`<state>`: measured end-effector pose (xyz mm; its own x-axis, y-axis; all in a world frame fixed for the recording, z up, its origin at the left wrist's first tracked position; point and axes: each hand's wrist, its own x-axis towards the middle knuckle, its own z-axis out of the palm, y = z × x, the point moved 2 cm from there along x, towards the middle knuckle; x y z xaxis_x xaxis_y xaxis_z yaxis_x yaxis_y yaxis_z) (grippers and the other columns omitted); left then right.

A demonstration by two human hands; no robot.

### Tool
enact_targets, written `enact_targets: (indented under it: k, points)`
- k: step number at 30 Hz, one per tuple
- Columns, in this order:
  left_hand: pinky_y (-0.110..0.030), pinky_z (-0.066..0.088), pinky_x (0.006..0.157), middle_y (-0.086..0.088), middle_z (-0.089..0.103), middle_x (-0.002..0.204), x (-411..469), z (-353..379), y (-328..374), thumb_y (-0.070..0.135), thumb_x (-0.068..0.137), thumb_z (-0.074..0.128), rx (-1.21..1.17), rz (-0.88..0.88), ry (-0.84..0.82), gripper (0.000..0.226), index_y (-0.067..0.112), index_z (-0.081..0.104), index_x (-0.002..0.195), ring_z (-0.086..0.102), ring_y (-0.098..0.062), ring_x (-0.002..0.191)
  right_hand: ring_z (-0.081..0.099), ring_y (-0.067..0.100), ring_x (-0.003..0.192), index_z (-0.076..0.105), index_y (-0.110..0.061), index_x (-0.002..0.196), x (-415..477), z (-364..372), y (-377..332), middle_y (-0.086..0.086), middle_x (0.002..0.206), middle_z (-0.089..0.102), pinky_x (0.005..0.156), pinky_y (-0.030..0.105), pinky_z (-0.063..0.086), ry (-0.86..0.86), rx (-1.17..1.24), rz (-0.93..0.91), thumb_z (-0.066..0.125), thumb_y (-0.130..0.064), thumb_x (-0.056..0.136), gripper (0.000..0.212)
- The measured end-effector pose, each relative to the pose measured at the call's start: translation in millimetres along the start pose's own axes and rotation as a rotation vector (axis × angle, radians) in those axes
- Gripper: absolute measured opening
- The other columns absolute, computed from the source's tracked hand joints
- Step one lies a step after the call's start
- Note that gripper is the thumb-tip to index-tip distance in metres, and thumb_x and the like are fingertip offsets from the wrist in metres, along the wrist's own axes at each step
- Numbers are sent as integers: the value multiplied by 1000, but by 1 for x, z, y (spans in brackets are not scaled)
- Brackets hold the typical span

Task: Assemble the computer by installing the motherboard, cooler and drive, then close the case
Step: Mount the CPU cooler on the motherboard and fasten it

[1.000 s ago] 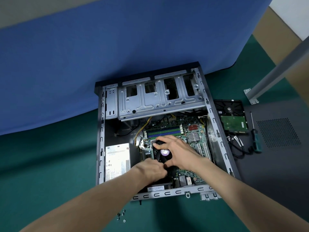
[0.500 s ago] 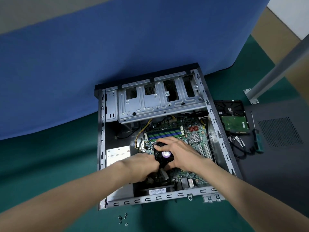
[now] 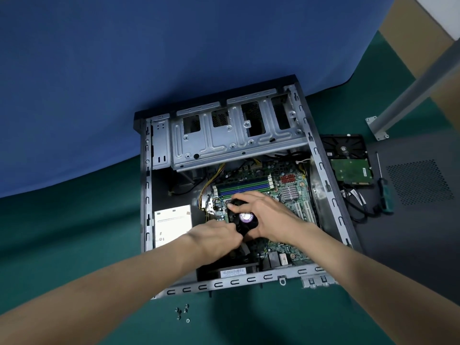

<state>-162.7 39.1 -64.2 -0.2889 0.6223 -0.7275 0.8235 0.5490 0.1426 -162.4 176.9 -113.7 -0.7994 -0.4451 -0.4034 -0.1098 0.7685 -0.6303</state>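
The open computer case [image 3: 321, 168] lies flat on the green mat. Inside it sits the green motherboard [image 3: 286, 180]. A black cooler fan [image 3: 245, 220] with a purple hub label rests on the board. My right hand [image 3: 268, 217] grips the fan from the right, fingers curled over its far edge. At the fan's left near corner, my left hand [image 3: 216, 235] has its fingers curled onto the cooler. The hard drive [image 3: 348, 158] lies outside the case to the right, circuit side up.
A green-handled screwdriver [image 3: 384, 195] and black cables [image 3: 358, 202] lie right of the case. The dark side panel [image 3: 420, 185] sits at the far right. Several loose screws [image 3: 183, 312] lie on the mat before the case. A silver drive cage [image 3: 234, 135] spans the case's far end.
My left hand has shifted slightly along the cooler's left near corner. The right hand stays on the fan. The view has tilted a little.
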Motion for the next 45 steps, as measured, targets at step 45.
enact_targets:
  k: [45]
  points:
    - [-33, 44, 88, -12, 55, 117, 20, 15, 7, 6, 94, 42, -148, -278, -58, 27, 7, 53, 118, 55, -31, 109, 19, 11, 143, 39, -31, 145, -1, -3, -3, -13, 156, 26, 116, 45, 25, -6, -6, -9, 80, -22, 76, 81]
